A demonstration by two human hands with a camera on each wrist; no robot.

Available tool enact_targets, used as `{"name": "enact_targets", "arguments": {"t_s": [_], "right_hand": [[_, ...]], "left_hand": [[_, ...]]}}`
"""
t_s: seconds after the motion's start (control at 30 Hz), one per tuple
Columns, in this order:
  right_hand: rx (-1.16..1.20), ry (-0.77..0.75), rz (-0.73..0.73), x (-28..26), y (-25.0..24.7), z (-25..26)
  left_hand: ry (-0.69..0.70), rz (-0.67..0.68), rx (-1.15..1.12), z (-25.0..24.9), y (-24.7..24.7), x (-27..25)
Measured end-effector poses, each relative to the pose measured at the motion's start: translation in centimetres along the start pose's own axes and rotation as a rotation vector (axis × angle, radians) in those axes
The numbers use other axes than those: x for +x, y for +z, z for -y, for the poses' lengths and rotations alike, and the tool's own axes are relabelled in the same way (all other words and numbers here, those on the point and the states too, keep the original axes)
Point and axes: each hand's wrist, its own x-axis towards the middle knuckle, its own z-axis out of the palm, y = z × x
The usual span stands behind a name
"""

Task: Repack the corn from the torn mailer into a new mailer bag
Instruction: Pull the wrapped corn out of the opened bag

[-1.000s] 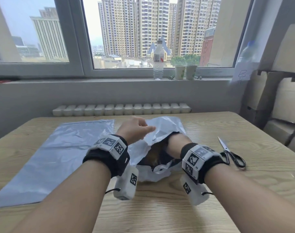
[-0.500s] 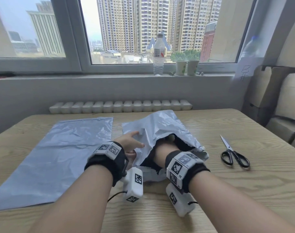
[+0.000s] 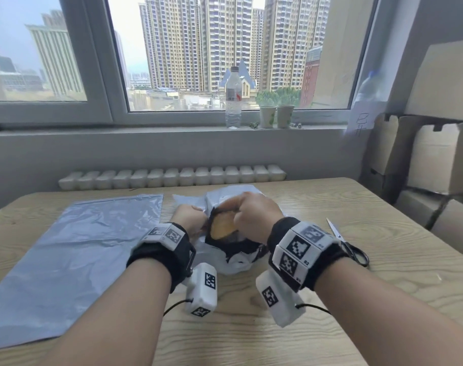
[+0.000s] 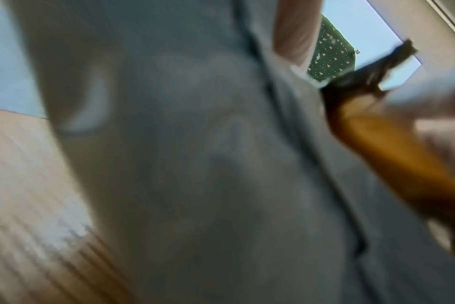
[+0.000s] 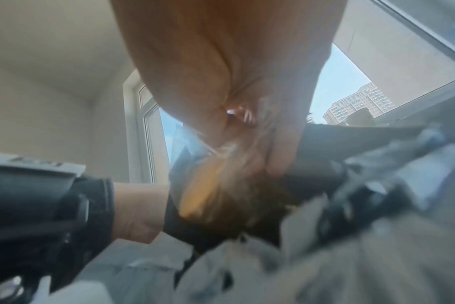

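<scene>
The torn mailer [image 3: 235, 262], grey outside and black inside, lies crumpled in the middle of the table. My right hand [image 3: 255, 215] grips the yellow corn [image 3: 222, 228] in its clear wrap, half out of the mailer's black mouth. In the right wrist view the corn [image 5: 203, 191] shows as a blurred yellow streak under my curled fingers [image 5: 283, 144]. My left hand [image 3: 189, 216] grips the torn mailer's left edge; the left wrist view shows the mailer [image 4: 195, 164] as blurred grey film with the corn [image 4: 392, 152] at right. The new mailer [image 3: 74, 249] lies flat on the left.
Scissors [image 3: 349, 247] lie on the wooden table [image 3: 383, 260] just right of my right wrist. Cardboard boxes [image 3: 436, 154] stack at the right. A water bottle [image 3: 233, 97] and two paper cups [image 3: 276, 116] stand on the windowsill.
My right hand was deep inside the torn mailer; it has now come back out gripping the corn. My left hand has shifted to clutch the mailer's left edge.
</scene>
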Motion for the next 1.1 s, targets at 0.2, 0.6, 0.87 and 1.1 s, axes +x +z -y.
{"name": "enact_targets", "arguments": {"t_s": [0.2,0.6,0.87,1.1], "right_hand": [[0.272,-0.115,-0.405,0.1,-2.5,-0.1],[0.638,-0.118,-0.635,1.7,-7.3,1.6],[0.856,-0.165,-0.574,0.5,-9.1,3.3],[0.714,-0.256,-0.467,-0.6,-9.4,3.5]], "left_hand": [[-0.006,-0.015,0.223,1.9,-0.5,1.2],[0.406,0.184,0.172,-7.1,-2.9,-5.8],[0.499,0.202,-0.097,-8.8,-2.7,-7.2],[0.492,0.091,-0.167,-8.3,-2.3,-7.8]]}}
